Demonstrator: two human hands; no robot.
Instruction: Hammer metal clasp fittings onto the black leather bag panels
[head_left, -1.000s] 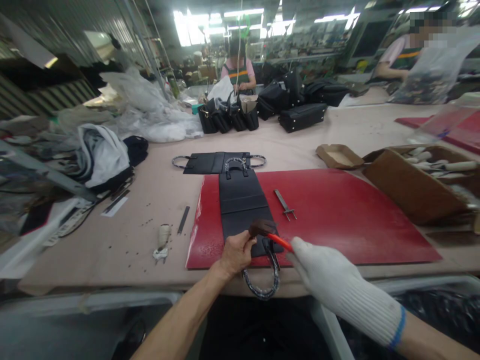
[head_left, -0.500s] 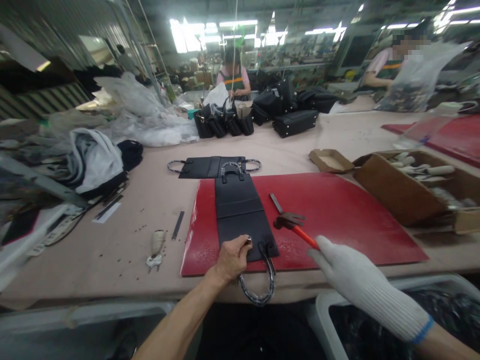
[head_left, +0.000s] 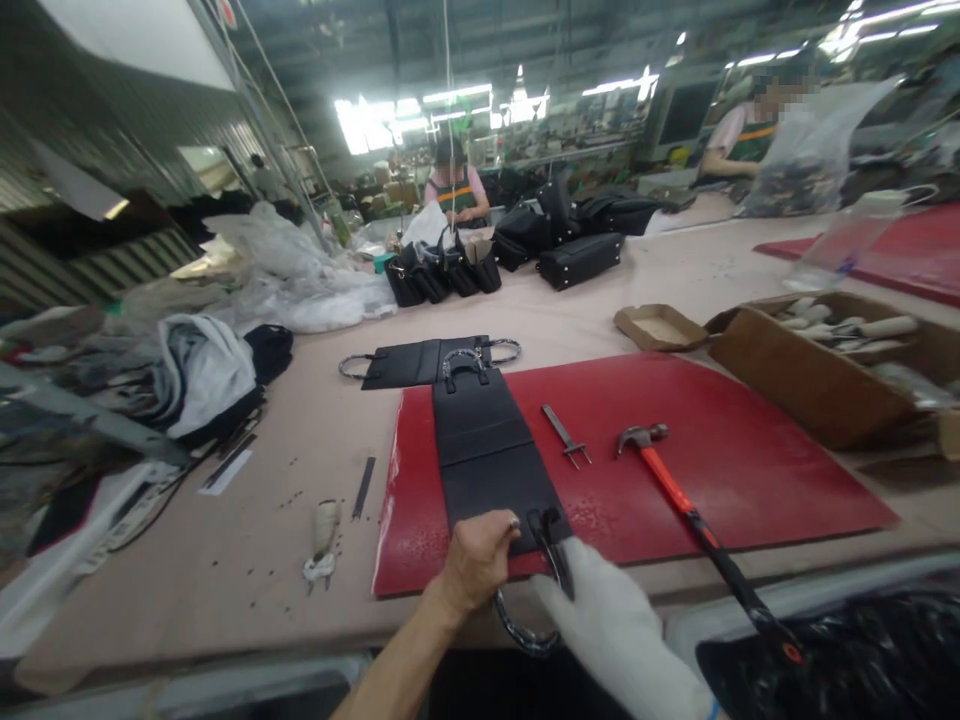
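Note:
My bare left hand (head_left: pixel 480 562) is closed round a small metal punch (head_left: pixel 514 522); only its round shiny end shows above the fingers. The fist rests at the near end of a black leather bag panel (head_left: pixel 487 425). Beside it, my right hand (head_left: pixel 611 625) in a white knit glove has its thumb and fingers about the near wrapped bag handle (head_left: pixel 525 635). A claw hammer (head_left: pixel 675 490) with a red and black grip lies to the right, its head on the red board (head_left: pixel 720 440). A two-pronged metal tool (head_left: pixel 566 436) lies between panel and hammer.
Another black panel with handles (head_left: pixel 405 363) lies beyond. A cardboard box (head_left: pixel 810 375) of white pieces stands at the right, a small carton (head_left: pixel 660 327) near it. Black bags (head_left: pixel 442 272) are at the back. A pronged tool with a wrapped grip (head_left: pixel 322 540) lies left. Two people sit beyond.
My right hand has let go of the hammer, which now lies on the right, and has moved left to the bag handle. The left hand keeps its hold. The view has shifted slightly.

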